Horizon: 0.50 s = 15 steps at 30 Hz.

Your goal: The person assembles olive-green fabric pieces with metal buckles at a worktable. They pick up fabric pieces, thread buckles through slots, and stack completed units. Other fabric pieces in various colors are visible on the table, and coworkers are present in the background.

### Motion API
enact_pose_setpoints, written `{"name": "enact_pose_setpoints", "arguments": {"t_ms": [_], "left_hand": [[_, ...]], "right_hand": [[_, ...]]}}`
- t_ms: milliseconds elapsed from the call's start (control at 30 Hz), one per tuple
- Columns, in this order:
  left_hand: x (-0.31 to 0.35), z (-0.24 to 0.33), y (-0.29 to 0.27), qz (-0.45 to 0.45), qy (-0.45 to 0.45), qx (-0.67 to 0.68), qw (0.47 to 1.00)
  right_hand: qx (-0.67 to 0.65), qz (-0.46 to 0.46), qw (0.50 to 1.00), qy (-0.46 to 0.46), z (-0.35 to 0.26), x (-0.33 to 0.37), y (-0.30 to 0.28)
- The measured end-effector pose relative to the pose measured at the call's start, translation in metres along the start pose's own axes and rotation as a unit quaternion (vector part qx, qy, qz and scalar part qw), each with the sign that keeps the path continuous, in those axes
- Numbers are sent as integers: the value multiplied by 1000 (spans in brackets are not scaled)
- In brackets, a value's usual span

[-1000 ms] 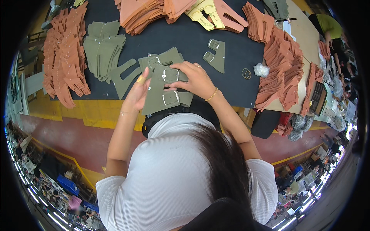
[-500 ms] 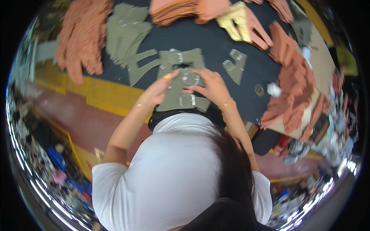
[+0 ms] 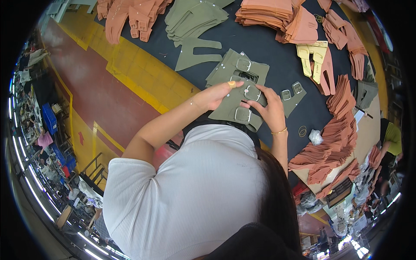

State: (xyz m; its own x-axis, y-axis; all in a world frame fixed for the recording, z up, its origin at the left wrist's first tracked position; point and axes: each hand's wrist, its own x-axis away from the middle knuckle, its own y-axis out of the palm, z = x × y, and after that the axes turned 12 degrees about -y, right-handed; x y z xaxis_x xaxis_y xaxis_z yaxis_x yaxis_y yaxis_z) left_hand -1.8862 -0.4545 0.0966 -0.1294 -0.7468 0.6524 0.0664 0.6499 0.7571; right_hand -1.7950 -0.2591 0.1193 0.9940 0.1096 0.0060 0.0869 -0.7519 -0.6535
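An olive-green cut upper piece with buckled straps [image 3: 226,107] is held between my hands at the near table edge. My left hand [image 3: 216,95] is closed on its left edge, thumb on top and the fingers hidden below. My right hand [image 3: 272,109] curls round its right side, thumb and fingers at the strap with the middle buckle [image 3: 252,92]. Another silver buckle [image 3: 242,115] sits on the nearer strap. Just beyond lie more green pieces [image 3: 233,57] with a buckle on top. A smaller green two-buckle piece [image 3: 293,102] lies to the right.
Flat green cut pieces [image 3: 195,19] are stacked at the far side, with one forked piece [image 3: 193,54] nearer. Salmon pieces [image 3: 264,15] pile up behind and to the right [image 3: 327,143]. A yellow pattern piece [image 3: 318,54], thin rings [image 3: 302,131] and crumpled plastic [image 3: 315,137] lie on the dark table.
The view has turned, so the table appears further right. Both hands still hold the buckled green piece, now tilted; my right fingers have closed more around its strap.
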Motion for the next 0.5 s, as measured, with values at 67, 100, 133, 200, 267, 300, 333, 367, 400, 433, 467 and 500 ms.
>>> {"name": "enact_pose_setpoints", "arguments": {"t_ms": [67, 100, 133, 200, 267, 300, 333, 367, 400, 433, 467, 500], "left_hand": [[1, 1, -2, 19, 10, -7, 1000], [2, 2, -4, 28, 15, -12, 999], [2, 3, -4, 24, 17, -15, 999], [3, 5, -5, 27, 21, -22, 999], [3, 5, -5, 18, 17, -7, 1000], [4, 5, -4, 19, 15, -2, 1000], [4, 5, -3, 25, 13, -1, 1000], [5, 6, -2, 29, 10, -3, 1000], [5, 6, 0, 33, 5, -6, 999], [5, 8, 1, 38, 2, -10, 999], [5, 10, 3, 43, 0, -14, 999], [6, 12, 5, 48, -1, -18, 999]], "right_hand": [[4, 3, 1000, -9, -2, -3, 1], [3, 2, 1000, -9, -3, -4, 2], [2, 2, 1000, -9, -4, -5, 2], [5, -2, 1000, -4, -6, -6, 2], [11, -9, 1000, 5, -8, -6, 1], [32, 9, 999, -18, -8, -6, 1], [54, 27, 997, -40, -8, -6, 1], [76, 48, 994, -60, -8, -5, 2], [63, 47, 995, -55, -8, -4, 2], [51, 49, 996, -48, -8, -3, 4], [36, 53, 997, -42, -8, -2, 5], [43, 62, 996, -42, -9, -1, 7]]}}
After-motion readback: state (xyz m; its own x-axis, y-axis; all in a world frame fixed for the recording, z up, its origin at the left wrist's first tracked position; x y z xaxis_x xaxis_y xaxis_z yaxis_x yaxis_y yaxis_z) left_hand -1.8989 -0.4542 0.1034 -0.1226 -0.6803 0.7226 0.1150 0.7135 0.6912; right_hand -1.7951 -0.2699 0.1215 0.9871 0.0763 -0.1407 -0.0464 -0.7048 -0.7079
